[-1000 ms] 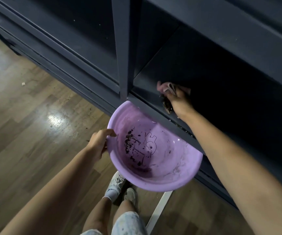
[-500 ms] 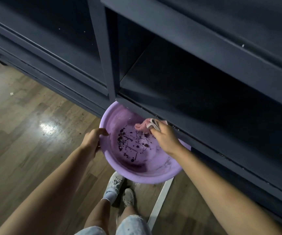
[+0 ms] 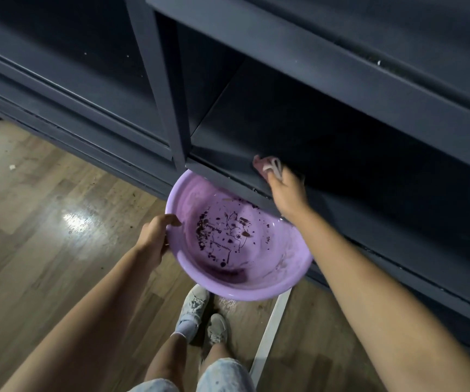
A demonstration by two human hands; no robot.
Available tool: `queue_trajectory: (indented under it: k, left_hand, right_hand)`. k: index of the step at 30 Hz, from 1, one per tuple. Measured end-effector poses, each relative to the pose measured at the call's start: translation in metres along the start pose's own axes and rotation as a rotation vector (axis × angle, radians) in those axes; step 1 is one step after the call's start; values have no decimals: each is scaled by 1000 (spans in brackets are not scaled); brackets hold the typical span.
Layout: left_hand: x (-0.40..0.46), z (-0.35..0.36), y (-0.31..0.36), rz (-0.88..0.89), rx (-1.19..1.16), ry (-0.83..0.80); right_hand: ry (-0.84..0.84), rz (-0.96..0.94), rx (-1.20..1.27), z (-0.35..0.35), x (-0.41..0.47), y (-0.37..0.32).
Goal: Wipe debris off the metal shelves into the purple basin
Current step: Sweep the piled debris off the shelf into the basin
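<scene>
- Purple basin (image 3: pixel 290 267): held tilted just below the front lip of the metal shelf (image 3: pixel 222 176), its far rim tucked under that lip; dark debris (image 3: pixel 202 236) is scattered over its printed bottom.
- Left hand (image 3: pixel 154 239): curled round the basin's near-left rim, thumb hooked over the edge.
- Right hand (image 3: pixel 284 190): laid on the shelf's front edge, fingers closed on a pink cloth (image 3: pixel 265 166), which is bunched against the shelf surface.
- Dark metal shelving: an upright post (image 3: pixel 160 80) is seen left of the open bay.
- Wooden floor (image 3: pixel 44 222): glossy, flecked with small crumbs.
- Sneakers (image 3: pixel 197 304): seen beneath the basin, beside a white bar (image 3: pixel 270 335).
</scene>
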State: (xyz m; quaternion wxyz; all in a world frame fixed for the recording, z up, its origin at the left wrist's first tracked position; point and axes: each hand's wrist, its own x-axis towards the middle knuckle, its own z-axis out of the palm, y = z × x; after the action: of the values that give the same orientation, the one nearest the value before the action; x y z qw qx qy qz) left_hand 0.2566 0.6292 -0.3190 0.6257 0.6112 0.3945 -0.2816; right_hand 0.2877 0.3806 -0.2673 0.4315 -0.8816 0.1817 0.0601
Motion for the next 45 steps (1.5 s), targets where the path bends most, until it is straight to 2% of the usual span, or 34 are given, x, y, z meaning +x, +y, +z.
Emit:
queue_trajectory:
  k: [2,7,9,14,19,22,26,28,33,41,45]
  left_hand:
    - [0,1,1,3,0,4]
    - [-3,5,-1,3,7,-3]
    - [-5,7,-2,5,18,-14]
    - [-11,22,-7,25,43,29]
    - [-21,48,-16,43,73,25]
    - [-23,56,-22,25,71,23]
    - [-24,56,-24,6,44,19]
    - [-23,51,-21,3,36,23]
    - [-23,43,-17,18,-4,40]
    - [-31,38,-21,27,-42,77]
    - [-36,33,-27,31,-42,79]
  right_hand:
    - [7,-52,-65,14,-10,-2]
    - [-271,-96,-29,42,-47,-1]
    - [-290,-62,-15,42,-62,7]
    - [-46,9,274,-9,-86,31]
    - [296,113,280,-72,-97,68]
    - [403,139,211,-91,-95,71]
    - [318,179,-2,-68,-81,76]
    - [270,118,-142,-46,-74,77]
    - [175,-56,-180,-8,-59,54]
    - [-91,-385,-420,23,-61,25]
    - [-238,-387,-441,31,-83,19]
